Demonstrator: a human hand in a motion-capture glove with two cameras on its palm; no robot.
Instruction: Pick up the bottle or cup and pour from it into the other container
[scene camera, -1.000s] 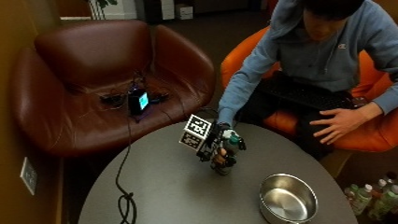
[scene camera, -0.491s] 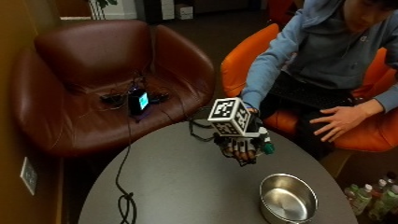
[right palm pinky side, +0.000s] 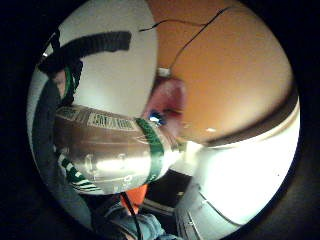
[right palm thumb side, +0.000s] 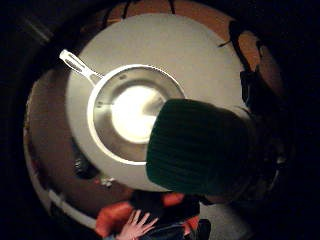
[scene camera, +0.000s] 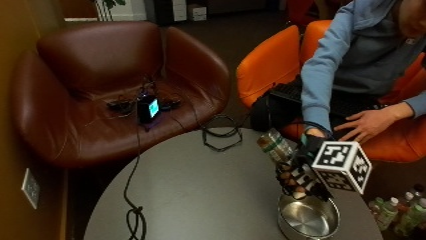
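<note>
Right hand (scene camera: 307, 167) curled round bottle (scene camera: 274, 146), gripping low on body, lifted off worktop (scene camera: 193, 195).
Bottle tilted, dark green cap (right palm thumb side: 200, 147) at 10 o'clock from hand; judged carry toward steel pan (scene camera: 307, 219), at 6 o'clock just below hand.
Cap on: no pouring possible yet.
Label (right palm pinky side: 107, 120) has print, unreadable; green band.
</note>
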